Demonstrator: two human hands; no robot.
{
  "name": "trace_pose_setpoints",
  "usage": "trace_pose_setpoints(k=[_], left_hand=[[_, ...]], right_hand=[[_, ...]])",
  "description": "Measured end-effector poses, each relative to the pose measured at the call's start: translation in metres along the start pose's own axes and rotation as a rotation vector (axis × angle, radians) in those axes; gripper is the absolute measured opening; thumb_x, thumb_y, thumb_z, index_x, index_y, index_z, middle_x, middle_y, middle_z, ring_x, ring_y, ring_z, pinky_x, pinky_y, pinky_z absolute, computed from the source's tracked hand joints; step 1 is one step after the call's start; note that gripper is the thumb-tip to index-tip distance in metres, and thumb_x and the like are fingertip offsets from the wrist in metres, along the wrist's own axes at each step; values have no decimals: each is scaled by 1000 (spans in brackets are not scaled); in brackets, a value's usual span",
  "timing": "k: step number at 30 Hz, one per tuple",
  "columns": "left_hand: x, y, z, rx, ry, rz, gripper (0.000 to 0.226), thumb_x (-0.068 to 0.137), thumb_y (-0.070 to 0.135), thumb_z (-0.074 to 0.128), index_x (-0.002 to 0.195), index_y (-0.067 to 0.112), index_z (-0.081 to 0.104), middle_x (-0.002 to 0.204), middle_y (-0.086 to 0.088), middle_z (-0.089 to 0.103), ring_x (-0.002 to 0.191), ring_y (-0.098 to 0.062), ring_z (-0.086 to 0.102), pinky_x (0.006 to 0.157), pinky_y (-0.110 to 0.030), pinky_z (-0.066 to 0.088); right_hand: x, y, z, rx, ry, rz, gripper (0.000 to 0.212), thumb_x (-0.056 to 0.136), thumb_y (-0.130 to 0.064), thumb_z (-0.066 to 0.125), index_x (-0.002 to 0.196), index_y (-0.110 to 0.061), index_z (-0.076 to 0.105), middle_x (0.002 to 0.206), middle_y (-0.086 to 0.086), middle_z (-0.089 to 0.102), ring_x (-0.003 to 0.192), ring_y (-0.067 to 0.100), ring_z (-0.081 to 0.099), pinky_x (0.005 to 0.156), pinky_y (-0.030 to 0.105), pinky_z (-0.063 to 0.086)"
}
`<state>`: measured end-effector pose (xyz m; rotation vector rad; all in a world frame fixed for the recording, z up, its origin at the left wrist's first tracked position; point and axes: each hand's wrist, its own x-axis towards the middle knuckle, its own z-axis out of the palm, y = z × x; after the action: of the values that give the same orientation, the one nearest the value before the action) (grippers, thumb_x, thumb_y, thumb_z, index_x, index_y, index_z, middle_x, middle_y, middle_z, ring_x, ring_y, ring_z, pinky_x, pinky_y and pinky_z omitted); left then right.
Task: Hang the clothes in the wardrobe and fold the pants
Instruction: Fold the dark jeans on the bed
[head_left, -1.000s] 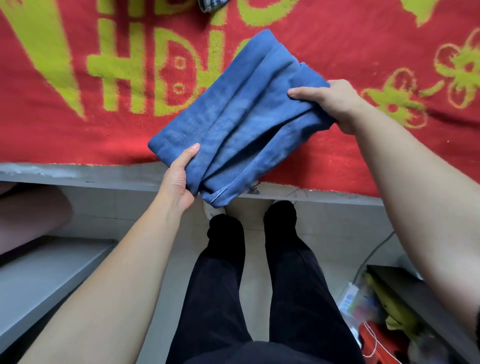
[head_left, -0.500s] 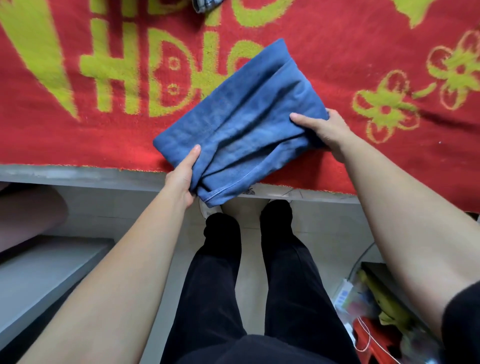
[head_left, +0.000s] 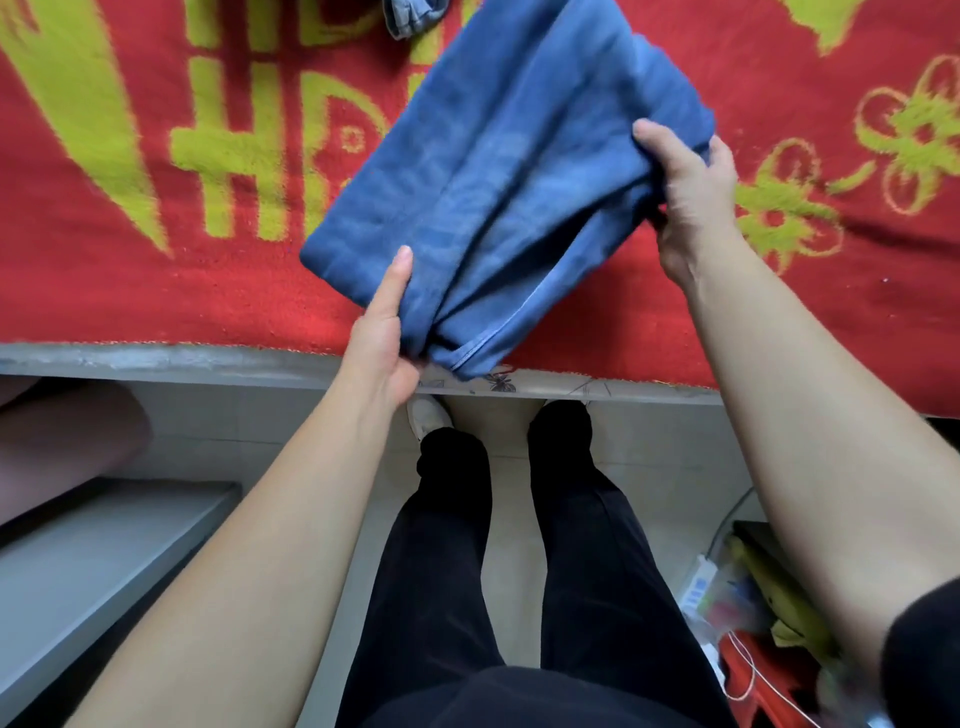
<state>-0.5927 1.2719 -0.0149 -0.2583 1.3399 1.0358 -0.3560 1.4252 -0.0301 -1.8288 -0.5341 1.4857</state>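
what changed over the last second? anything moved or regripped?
The folded blue pants look lifted off the red blanket toward the camera, their far end now past the top edge. The right hand went from lying on their right edge to gripping round it. The left hand keeps pinching the near corner; the blanket is unchanged.

Red blanket (head_left: 156, 291) w/ yellow-green lettering & flower motifs spans 9 to 3 o'clock, near edge on a grey ledge (head_left: 156, 358). Grey shelf (head_left: 104, 545) at 8 o'clock; bright yellow & red clutter (head_left: 763, 597) at 4 o'clock.
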Motion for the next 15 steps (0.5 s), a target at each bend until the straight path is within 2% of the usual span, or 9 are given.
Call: trace_pose_setpoints(k=[2,3,5,6,8,10,11,13,15], left_hand=[[6,-4,7,271,101,-71,55,84,48,74,125,15,59,126,-7,68,103,-28,70,89,-50,57],[8,-7,10,416,148,-105,56,84,50,73,125,17,55,127,-5,67,98,-27,71,83,-48,59],[15,-10,10,582,281,-52,79,79,58,74,135,16,38,134,-1,58,102,-25,69,86,-46,58],[19,-9,8,636,377,63,88,78,60,73,140,16,29,138,-1,53,112,-25,64,95,-45,53],[23,-1,4,757,548,334,85,86,54,65,148,15,22,144,-11,44,128,-25,50,108,-34,39],[26,9,-2,898,602,513,65,93,45,59,145,15,36,139,-15,46,125,-25,48,104,-27,34],[28,13,-6,981,594,560,52,94,42,59,137,14,48,133,-14,50,120,-26,51,101,-27,34],[34,20,-13,1131,589,640,33,94,36,58,115,12,63,120,-12,60,112,-30,55,95,-28,33],[37,24,-15,1174,584,739,25,94,33,57,104,12,67,108,-8,67,106,-31,56,87,-24,31]], right_hand=[[2,2,8,-431,240,-98,86,64,-50,85,134,-14,49,131,9,57,123,21,56,105,27,42],[0,6,10,-617,316,-154,85,69,-53,81,135,-13,46,132,10,53,126,23,50,107,26,35],[-8,19,19,-650,336,-229,67,77,-49,75,127,-10,52,118,8,58,118,26,54,102,28,36],[-16,25,26,-602,307,-212,55,80,-48,71,118,-11,56,107,6,64,110,26,60,99,31,41],[-28,48,37,-518,188,-76,34,84,-50,61,96,-18,62,82,4,72,87,27,72,87,43,54],[-53,71,44,-535,-44,98,32,91,-43,58,73,-17,62,66,6,70,69,27,74,67,40,59],[-66,80,46,-578,-136,139,34,91,-43,60,67,-19,61,65,5,69,69,26,74,65,37,58],[-81,94,50,-689,-207,86,36,84,-55,64,65,-24,63,63,-4,69,73,20,73,72,34,57],[-85,92,57,-778,-202,10,43,85,-60,60,66,-21,64,63,-5,67,76,18,66,74,31,50]])
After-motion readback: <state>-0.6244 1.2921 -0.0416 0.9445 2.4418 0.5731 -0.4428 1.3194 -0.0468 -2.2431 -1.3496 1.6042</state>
